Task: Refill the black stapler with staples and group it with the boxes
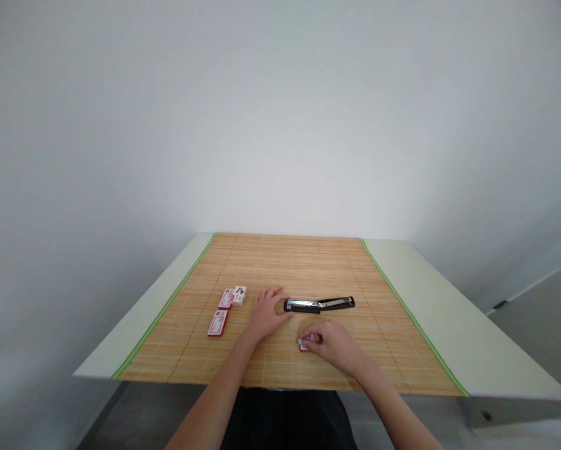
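Observation:
A black stapler (303,305) lies unfolded on the bamboo mat, its silver magazine showing and its other arm swung out to the right. My left hand (267,314) rests on the mat at the stapler's left end, fingers apart and thumb towards it; whether it touches the stapler I cannot tell. Closer to me, my right hand (331,345) is closed, thumb and fingers pinching at a small red-and-white staple box (303,347) on the mat. The fingers partly cover this box, so its contents are hard to make out.
Left of my left hand are two flat red-and-white boxes, one nearer (217,323) and one farther (225,299). A small white box (238,295) with a dark picture adjoins the farther one. The green-edged bamboo mat (290,262) covers the middle of a white table (430,300) against the wall.

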Demonstrator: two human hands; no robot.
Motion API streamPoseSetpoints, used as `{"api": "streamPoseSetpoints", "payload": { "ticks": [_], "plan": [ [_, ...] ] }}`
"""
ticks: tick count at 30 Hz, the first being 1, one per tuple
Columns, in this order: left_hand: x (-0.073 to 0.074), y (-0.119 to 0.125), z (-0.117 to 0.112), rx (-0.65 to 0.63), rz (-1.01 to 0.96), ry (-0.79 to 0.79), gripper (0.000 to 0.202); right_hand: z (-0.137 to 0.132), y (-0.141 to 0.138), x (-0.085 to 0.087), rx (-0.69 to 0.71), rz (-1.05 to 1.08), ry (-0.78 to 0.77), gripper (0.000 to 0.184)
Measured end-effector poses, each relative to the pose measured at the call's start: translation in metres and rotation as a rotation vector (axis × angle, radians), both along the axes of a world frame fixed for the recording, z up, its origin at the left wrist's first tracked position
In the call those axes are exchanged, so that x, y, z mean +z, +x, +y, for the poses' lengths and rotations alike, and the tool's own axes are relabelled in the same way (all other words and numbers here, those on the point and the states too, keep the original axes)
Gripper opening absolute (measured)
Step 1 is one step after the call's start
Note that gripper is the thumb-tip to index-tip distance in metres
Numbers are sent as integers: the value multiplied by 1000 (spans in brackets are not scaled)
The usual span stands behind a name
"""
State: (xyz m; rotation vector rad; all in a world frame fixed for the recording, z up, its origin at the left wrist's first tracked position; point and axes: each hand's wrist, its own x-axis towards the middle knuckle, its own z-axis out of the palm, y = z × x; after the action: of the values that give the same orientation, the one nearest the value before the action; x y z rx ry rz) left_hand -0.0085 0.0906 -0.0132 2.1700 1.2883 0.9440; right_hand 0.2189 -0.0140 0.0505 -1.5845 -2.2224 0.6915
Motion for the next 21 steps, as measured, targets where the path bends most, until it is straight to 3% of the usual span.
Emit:
{"api": "streamPoseSetpoints", "payload": {
  "ticks": [4,12,21],
  "plan": [
    [-1,0,2,-59,2,1,32,1,0,0,32,-55,31,17],
    [-5,3,-16,-137,-22,12,33,30,-4,5,-68,-69,127,26],
    [-4,4,-18,-147,-40,5,34,50,-10,3,-49,-91,119,24]
  ]
}}
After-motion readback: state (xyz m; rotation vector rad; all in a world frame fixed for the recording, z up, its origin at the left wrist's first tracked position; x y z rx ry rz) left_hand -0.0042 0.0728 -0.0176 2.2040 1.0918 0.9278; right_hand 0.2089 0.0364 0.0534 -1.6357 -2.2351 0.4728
